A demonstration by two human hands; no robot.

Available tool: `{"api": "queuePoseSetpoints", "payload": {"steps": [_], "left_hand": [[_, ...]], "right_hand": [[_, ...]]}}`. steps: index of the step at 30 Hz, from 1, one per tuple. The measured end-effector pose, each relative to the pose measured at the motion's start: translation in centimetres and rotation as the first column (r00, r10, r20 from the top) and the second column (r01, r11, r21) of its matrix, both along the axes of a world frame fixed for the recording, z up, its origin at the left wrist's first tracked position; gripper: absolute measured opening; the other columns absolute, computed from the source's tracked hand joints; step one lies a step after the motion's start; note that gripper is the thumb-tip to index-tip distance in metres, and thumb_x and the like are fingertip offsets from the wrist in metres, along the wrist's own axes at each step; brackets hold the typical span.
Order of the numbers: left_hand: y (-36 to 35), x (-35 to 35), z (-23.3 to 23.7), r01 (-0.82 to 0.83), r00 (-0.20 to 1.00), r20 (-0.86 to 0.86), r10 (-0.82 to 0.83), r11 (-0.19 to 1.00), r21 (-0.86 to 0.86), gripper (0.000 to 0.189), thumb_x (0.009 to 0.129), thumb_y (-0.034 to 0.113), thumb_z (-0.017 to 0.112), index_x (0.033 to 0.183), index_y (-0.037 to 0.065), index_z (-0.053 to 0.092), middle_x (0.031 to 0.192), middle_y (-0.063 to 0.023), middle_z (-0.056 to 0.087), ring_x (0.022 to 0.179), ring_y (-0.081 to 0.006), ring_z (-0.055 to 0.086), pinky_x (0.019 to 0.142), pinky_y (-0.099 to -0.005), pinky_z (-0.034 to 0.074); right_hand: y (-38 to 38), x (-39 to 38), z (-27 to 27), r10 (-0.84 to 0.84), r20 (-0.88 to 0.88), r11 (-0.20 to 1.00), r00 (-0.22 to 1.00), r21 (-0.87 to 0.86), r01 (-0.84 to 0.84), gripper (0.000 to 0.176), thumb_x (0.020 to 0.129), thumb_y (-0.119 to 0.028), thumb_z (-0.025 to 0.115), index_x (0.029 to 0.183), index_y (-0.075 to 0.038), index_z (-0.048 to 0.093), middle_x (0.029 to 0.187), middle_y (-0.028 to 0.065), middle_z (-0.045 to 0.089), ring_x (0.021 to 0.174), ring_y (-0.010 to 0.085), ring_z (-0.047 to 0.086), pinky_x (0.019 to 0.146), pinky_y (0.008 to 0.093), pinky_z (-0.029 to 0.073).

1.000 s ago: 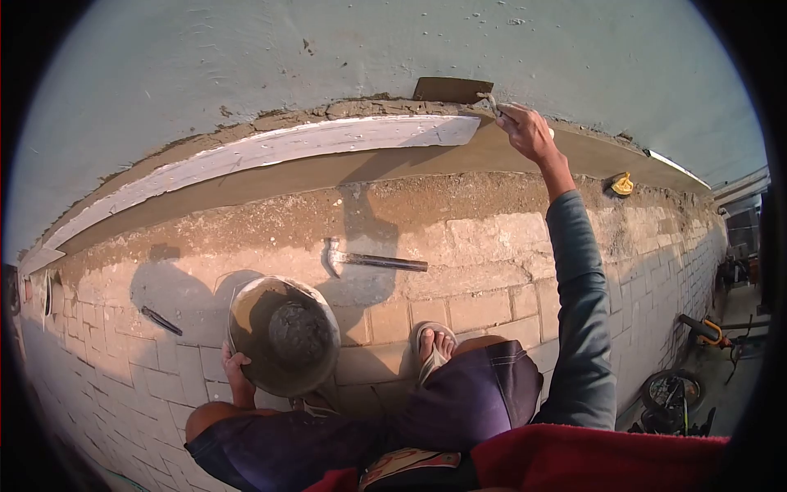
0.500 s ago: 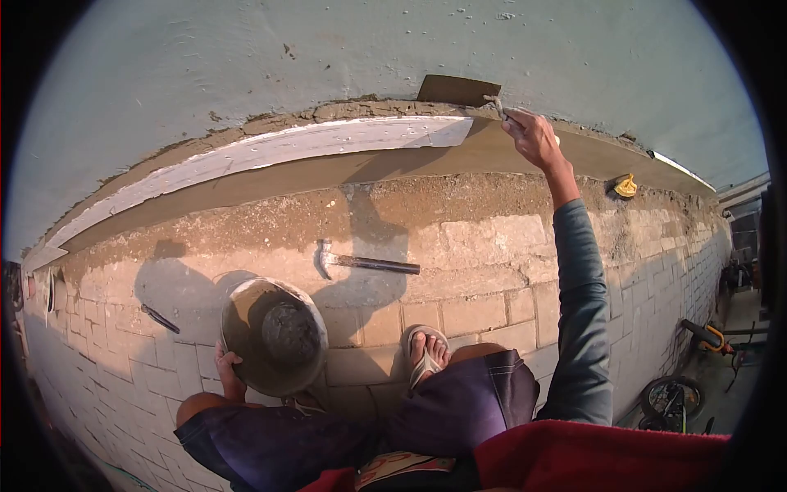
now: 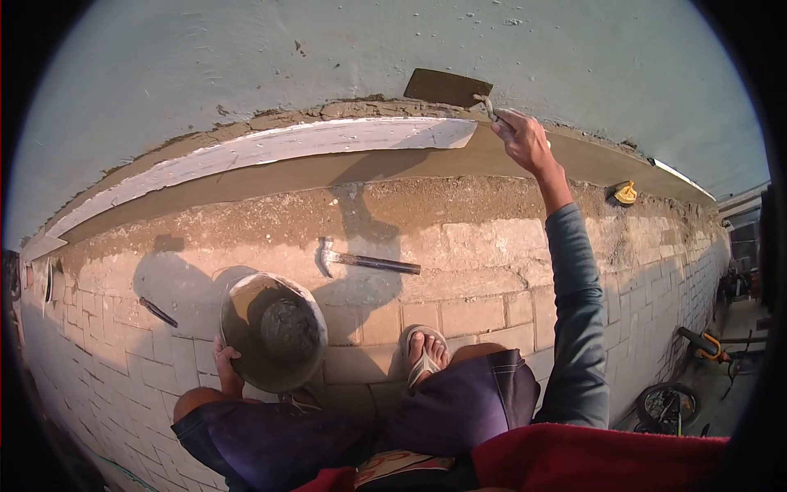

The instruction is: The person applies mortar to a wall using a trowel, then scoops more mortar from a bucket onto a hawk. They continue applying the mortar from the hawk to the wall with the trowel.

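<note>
My right hand (image 3: 525,143) is closed around the handle of a trowel (image 3: 448,87). The trowel's flat rectangular blade lies against the grey wall (image 3: 246,57), just above the rough mortar edge (image 3: 344,110). Below that edge runs a long white board (image 3: 270,151) spattered with specks, its right end near the trowel. Down at the left, my left hand (image 3: 227,363) grips the side of a bucket (image 3: 246,348), fingers at its rim. Wet grey mortar (image 3: 289,326) sits in the bottom of the tilted bucket.
A claw hammer (image 3: 373,263) lies on the paving by the bucket. Further left is a small dark tool (image 3: 158,312). A yellow object (image 3: 625,193) rests by the wall base at right. A bicycle (image 3: 668,407) stands at lower right.
My right hand and the trowel have shifted a little left and slightly up along the wall. The left hand stays on the bucket.
</note>
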State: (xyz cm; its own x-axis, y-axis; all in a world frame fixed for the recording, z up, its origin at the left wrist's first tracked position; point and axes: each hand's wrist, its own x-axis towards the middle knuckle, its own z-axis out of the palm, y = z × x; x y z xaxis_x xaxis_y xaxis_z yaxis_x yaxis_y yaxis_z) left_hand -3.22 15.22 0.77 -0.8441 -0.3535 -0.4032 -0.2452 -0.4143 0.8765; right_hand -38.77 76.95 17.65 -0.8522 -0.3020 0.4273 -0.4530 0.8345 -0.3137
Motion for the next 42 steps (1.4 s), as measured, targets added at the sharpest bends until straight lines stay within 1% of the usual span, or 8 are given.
{"api": "queuePoseSetpoints", "payload": {"steps": [2, 4, 10, 22, 33, 36, 38, 42], "left_hand": [[0.2, 0.3, -0.1, -0.037, 0.999, 0.035, 0.037, 0.999, 0.005, 0.050, 0.064, 0.001, 0.047, 0.112, 0.001, 0.060, 0.101, -0.0106, 0.067, 0.087, -0.0217, 0.063, 0.082, -0.0312, 0.053], [0.2, 0.2, -0.1, -0.046, 0.999, 0.024, 0.046, 0.999, 0.005, 0.049, 0.064, 0.002, 0.047, 0.112, 0.000, 0.059, 0.101, -0.0106, 0.068, 0.087, -0.0217, 0.064, 0.082, -0.0309, 0.053], [0.4, -0.1, 0.1, 0.008, 1.000, -0.026, -0.007, 1.000, 0.027, 0.053, 0.064, 0.002, 0.047, 0.116, 0.000, 0.059, 0.104, -0.0111, 0.067, 0.088, -0.0212, 0.064, 0.082, -0.0304, 0.053], [0.3, -0.1, 0.1, 0.004, 1.000, -0.030, -0.002, 0.996, 0.085, 0.064, 0.062, 0.002, 0.047, 0.126, -0.002, 0.055, 0.110, -0.0163, 0.067, 0.096, -0.0288, 0.068, 0.088, -0.0381, 0.058], [0.3, -0.5, 0.2, 0.004, 0.998, -0.057, 0.000, 0.997, 0.081, 0.053, 0.063, 0.002, 0.049, 0.116, -0.001, 0.057, 0.104, -0.0147, 0.068, 0.088, -0.0256, 0.068, 0.080, -0.0343, 0.058], [1.1, -0.5, 0.9, -0.019, 0.998, -0.053, 0.023, 0.997, 0.081, 0.053, 0.063, 0.002, 0.049, 0.115, -0.001, 0.057, 0.103, -0.0144, 0.068, 0.087, -0.0252, 0.068, 0.080, -0.0343, 0.058], [0.8, -0.3, 0.9, -0.026, 0.998, -0.063, 0.031, 0.997, 0.079, 0.053, 0.063, 0.002, 0.049, 0.115, -0.001, 0.057, 0.103, -0.0141, 0.067, 0.086, -0.0250, 0.068, 0.080, -0.0344, 0.058], [-0.4, 0.3, -1.1, 0.020, 0.998, -0.064, -0.015, 0.997, 0.077, 0.063, 0.064, 0.003, 0.048, 0.127, -0.002, 0.054, 0.112, -0.0157, 0.066, 0.097, -0.0254, 0.068, 0.088, -0.0346, 0.057]], "right_hand": [[-0.4, -0.4, -0.2, 0.020, -0.020, 0.996, 1.000, -0.091, -0.022, 0.026, 0.093, -0.016, 0.067, 0.114, 0.000, 0.069, 0.103, 0.0179, 0.071, 0.091, 0.0404, 0.068, 0.077, 0.0458, 0.053], [-0.9, -0.5, 0.0, -0.039, 0.038, 0.992, 0.999, 0.123, 0.034, 0.028, 0.093, -0.016, 0.068, 0.116, 0.001, 0.068, 0.104, 0.0177, 0.071, 0.092, 0.0396, 0.069, 0.079, 0.0450, 0.054], [-5.3, 0.2, 0.3, 0.089, -0.118, 0.991, 0.989, -0.084, -0.099, 0.024, 0.094, -0.018, 0.067, 0.112, -0.001, 0.069, 0.100, 0.0156, 0.071, 0.088, 0.0397, 0.068, 0.074, 0.0469, 0.054], [-10.0, -0.8, -0.2, 0.115, -0.135, 0.993, 0.984, 0.031, -0.111, 0.027, 0.094, -0.020, 0.068, 0.114, -0.002, 0.069, 0.102, 0.0174, 0.072, 0.087, 0.0404, 0.069, 0.073, 0.0464, 0.055], [-10.7, -0.6, -0.3, 0.127, -0.110, 0.988, 0.986, 0.106, -0.116, 0.029, 0.093, -0.018, 0.067, 0.116, 0.000, 0.069, 0.105, 0.0189, 0.072, 0.091, 0.0395, 0.070, 0.075, 0.0460, 0.055], [-11.3, -0.6, -0.4, 0.074, -0.126, 0.996, 0.989, -0.031, -0.079, 0.028, 0.094, -0.019, 0.066, 0.115, -0.001, 0.069, 0.104, 0.0184, 0.072, 0.090, 0.0400, 0.070, 0.074, 0.0465, 0.055], [-11.9, -1.0, -0.3, 0.081, -0.103, 0.985, 0.991, 0.158, -0.064, 0.027, 0.094, -0.019, 0.066, 0.114, -0.001, 0.069, 0.102, 0.0179, 0.072, 0.089, 0.0405, 0.070, 0.074, 0.0470, 0.055], [-14.2, -1.0, -0.5, 0.118, -0.150, 0.993, 0.982, -0.013, -0.121, 0.026, 0.094, -0.020, 0.066, 0.112, -0.002, 0.068, 0.101, 0.0175, 0.072, 0.088, 0.0408, 0.069, 0.073, 0.0479, 0.055]]}}
